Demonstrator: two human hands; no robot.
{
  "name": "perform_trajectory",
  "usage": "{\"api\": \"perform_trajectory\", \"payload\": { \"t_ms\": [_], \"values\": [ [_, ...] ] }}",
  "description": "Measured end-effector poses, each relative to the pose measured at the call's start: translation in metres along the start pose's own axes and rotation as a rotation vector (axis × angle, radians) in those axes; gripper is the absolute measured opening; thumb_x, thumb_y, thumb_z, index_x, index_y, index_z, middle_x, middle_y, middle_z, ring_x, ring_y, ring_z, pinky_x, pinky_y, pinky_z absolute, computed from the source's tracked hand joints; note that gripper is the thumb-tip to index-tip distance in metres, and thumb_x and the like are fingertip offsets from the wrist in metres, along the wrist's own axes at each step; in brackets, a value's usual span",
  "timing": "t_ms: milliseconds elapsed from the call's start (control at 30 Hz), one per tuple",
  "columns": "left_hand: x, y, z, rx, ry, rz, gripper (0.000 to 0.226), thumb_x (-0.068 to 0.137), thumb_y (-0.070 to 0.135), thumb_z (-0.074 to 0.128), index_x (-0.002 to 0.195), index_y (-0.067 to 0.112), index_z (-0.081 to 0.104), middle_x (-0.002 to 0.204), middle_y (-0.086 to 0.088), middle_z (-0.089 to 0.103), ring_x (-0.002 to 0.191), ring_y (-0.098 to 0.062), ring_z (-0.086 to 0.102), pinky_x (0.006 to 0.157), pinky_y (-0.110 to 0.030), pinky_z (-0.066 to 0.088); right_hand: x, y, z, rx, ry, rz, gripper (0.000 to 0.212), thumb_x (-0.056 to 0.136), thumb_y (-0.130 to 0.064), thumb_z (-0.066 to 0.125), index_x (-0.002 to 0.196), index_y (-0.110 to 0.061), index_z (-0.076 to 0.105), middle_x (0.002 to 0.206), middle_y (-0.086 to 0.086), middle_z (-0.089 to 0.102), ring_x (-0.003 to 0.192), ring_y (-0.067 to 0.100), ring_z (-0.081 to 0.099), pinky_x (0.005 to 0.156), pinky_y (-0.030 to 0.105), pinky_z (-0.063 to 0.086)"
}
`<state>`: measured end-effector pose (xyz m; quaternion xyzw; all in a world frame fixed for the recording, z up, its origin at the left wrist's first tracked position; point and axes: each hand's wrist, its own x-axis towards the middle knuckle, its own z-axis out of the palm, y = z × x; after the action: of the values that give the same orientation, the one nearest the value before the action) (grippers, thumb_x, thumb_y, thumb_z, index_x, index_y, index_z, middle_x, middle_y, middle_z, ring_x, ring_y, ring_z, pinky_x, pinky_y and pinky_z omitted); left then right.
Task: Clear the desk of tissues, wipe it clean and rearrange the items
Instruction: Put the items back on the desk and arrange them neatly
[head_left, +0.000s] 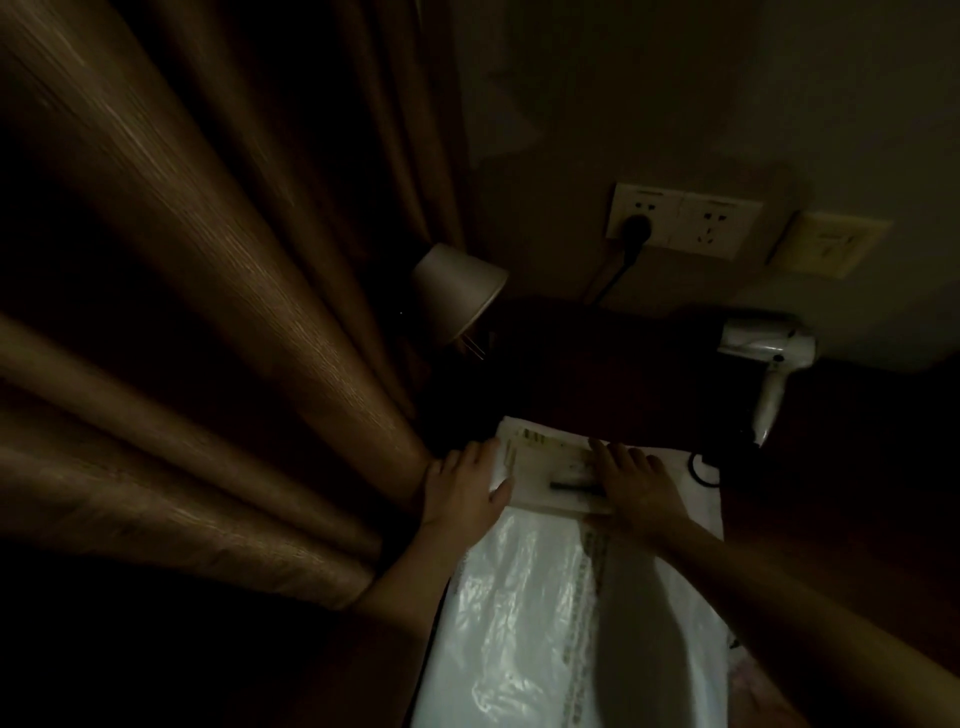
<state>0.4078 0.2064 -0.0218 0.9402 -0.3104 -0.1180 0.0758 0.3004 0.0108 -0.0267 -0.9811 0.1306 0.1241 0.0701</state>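
Overall: dim desk (597, 364) against a wall, curtain (208, 312) at left.
Parcel: white plastic parcel (519, 623) lies on the desk, touching a black cord (696, 470).
Left hand (462, 483): fingers straight, resting on the parcel's left edge.
Right hand (634, 483): fingers spread flat on its label (550, 462).
Tissues: 0 visible.
Risk: a push could slide the slick parcel into the lamp (457, 291) or snag the cord.

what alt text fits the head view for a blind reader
In a dim room, a person's left hand and right hand rest flat on a white plastic parcel on a dark desk. A lamp, hair dryer and wall sockets sit behind, curtains to the left.
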Motion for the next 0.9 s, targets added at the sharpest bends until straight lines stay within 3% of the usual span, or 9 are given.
{"api": "perform_trajectory", "payload": {
  "t_ms": [267,533,700,900],
  "values": [
    [-0.015,0.010,-0.004,0.011,0.007,0.027,0.061,0.097,0.049,0.043,0.149,0.022,0.028,0.144,-0.001,0.043,0.126,-0.024,0.044,0.104,-0.037,0.033,-0.024,0.005,-0.006,0.093,0.038,0.000,0.097,0.082,-0.052,0.064,0.152,-0.014,0.008,0.154,0.009,0.022,0.140,0.027,0.024,0.116,0.037,0.017],
    [-0.042,0.038,-0.023,0.048,0.057,0.032,0.060,0.094,0.050,0.048,0.145,0.023,0.031,0.136,-0.001,0.047,0.121,-0.024,0.047,0.099,-0.037,0.035,-0.058,0.022,-0.027,0.154,0.044,0.016,0.096,0.080,-0.059,0.064,0.151,-0.014,0.015,0.149,0.010,0.031,0.133,0.029,0.035,0.107,0.036,0.031],
    [-0.061,0.044,-0.038,0.079,0.079,0.037,0.061,0.094,0.052,0.047,0.146,0.024,0.029,0.137,-0.001,0.045,0.121,-0.025,0.046,0.098,-0.036,0.034,-0.087,0.025,-0.041,0.131,0.055,-0.001,0.092,0.079,-0.052,0.068,0.149,-0.015,0.020,0.146,0.010,0.035,0.129,0.029,0.038,0.103,0.038,0.036],
    [-0.075,0.055,-0.057,0.076,0.095,0.155,0.064,0.092,0.049,0.052,0.146,0.023,0.029,0.140,-0.001,0.044,0.123,-0.024,0.046,0.098,-0.036,0.034,-0.130,0.013,-0.062,0.095,0.130,0.094,0.083,0.080,-0.048,0.068,0.145,-0.016,0.027,0.143,0.009,0.039,0.127,0.027,0.041,0.100,0.037,0.038]
  ]
}}
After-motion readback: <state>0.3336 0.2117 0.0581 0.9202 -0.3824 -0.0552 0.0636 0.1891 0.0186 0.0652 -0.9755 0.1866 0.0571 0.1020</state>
